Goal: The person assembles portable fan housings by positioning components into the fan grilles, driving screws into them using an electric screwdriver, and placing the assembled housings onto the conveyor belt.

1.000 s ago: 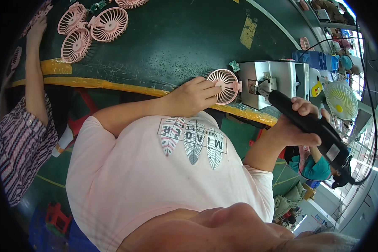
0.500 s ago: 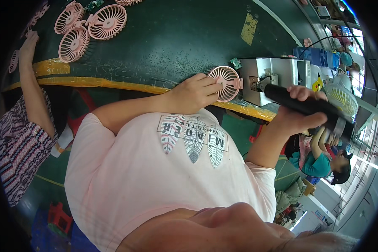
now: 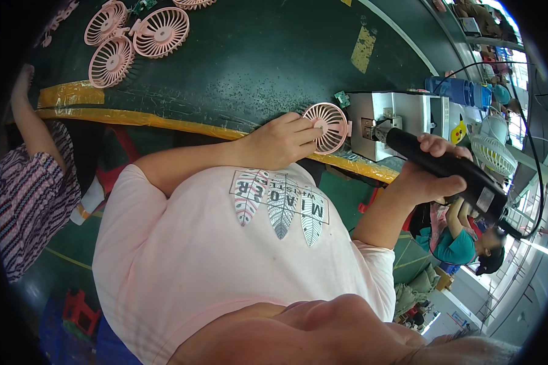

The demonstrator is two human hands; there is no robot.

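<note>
My left hand (image 3: 279, 143) pinches the edge of a round pink fan grille (image 3: 333, 139) by the table's front edge. The grille's hinge side sits against a metal box fixture (image 3: 411, 112). In my right hand (image 3: 435, 181) is a black electric screwdriver (image 3: 450, 167), fingers wrapped round its body and its cord running off the far end. The screwdriver slants down leftward, its bit end at the small clamp block (image 3: 371, 129) on the fixture's near face. Whether the bit touches a screw there is too small to tell. A small green circuit board (image 3: 342, 99) lies behind the grille.
Several more pink fan grilles (image 3: 163, 33) lie at the table's far left. Yellow tape (image 3: 182, 123) lines the front edge. Blue bins (image 3: 453, 90) and a white fan (image 3: 494, 146) stand at the right. A co-worker's arm (image 3: 33, 118) shows at the left; another person (image 3: 456, 240) sits at the right.
The screwdriver has shifted slightly and steadied, its bit now showing at the clamp block. My left hand stays on the grille. The co-worker's hand at the left has moved away from a pink grille.
</note>
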